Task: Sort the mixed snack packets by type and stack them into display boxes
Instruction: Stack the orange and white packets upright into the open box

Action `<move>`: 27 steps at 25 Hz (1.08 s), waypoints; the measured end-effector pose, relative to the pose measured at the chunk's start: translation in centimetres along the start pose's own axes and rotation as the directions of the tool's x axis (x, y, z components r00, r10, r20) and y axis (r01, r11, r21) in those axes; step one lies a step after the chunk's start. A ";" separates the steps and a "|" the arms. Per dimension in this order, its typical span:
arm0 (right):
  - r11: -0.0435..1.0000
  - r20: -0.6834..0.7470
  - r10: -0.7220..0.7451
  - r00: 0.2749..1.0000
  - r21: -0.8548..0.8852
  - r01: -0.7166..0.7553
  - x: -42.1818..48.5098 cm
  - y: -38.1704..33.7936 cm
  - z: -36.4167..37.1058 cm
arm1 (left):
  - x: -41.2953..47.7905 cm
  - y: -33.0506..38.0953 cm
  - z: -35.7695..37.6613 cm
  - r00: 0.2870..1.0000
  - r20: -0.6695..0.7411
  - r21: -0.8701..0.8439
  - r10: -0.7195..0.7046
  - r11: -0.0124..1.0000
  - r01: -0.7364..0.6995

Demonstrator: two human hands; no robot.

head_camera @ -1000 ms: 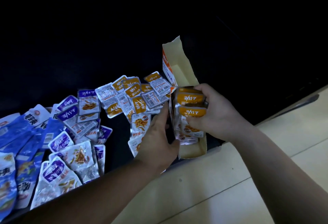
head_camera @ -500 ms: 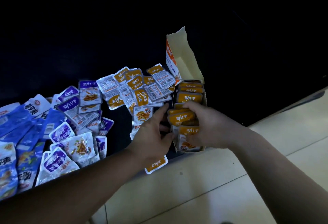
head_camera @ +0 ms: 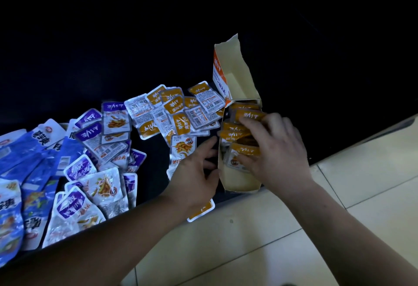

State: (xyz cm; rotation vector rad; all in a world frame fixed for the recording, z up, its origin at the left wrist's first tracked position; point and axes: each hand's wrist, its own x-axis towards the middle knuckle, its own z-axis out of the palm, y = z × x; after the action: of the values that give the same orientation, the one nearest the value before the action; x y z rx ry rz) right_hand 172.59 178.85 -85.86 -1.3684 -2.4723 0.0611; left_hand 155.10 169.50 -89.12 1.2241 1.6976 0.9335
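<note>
An open cardboard display box (head_camera: 239, 180) lies near the dark table's front edge, its lid flap (head_camera: 235, 70) raised at the back. Several orange packets (head_camera: 245, 113) stand stacked inside it. My right hand (head_camera: 279, 152) lies over that stack with its fingers spread, pressing on the packets. My left hand (head_camera: 194, 177) rests against the box's left wall, thumb pointing at it and holding nothing. Loose orange packets (head_camera: 178, 113) lie just left of the box. Purple packets (head_camera: 113, 118) and larger blue bags (head_camera: 29, 150) spread further left.
One orange packet (head_camera: 201, 210) hangs over the table's front edge under my left wrist. The dark tabletop (head_camera: 158, 36) stretches away behind the pile. Pale floor tiles (head_camera: 339, 184) show below and to the right.
My right hand lowered a stack of orange packets into the box and now presses them flat. My left hand stayed beside the box's left wall.
</note>
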 end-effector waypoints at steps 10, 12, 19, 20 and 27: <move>0.910 0.185 0.109 0.977 0.377 -0.174 0.1 1.2 0.7 | -1.2 3.0 1.2 0.969 -0.117 0.187 0.217 0.963 -0.193; 0.864 0.212 0.192 0.958 0.427 -0.267 -0.3 1.3 0.6 | -0.8 3.2 1.4 0.968 -0.174 0.194 0.179 0.970 -0.144; 0.884 0.179 0.285 0.942 0.331 -0.330 -2.8 0.5 3.3 | 1.7 2.8 1.6 0.950 -0.307 0.114 0.064 0.993 -0.030; 0.902 0.182 0.270 0.945 0.296 -0.315 -2.7 0.3 3.3 | 1.9 2.6 1.7 0.949 -0.299 0.171 0.095 0.984 -0.045; 0.910 0.271 0.250 0.929 0.261 -0.321 -1.6 -0.4 2.4 | 1.7 1.0 1.5 0.981 -0.153 0.222 0.116 0.972 -0.081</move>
State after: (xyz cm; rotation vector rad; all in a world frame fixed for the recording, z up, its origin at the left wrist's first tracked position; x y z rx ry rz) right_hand 172.33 177.52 -88.47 -1.6495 -2.2861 0.6751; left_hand 156.49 171.53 -89.13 1.4172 1.9231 0.9521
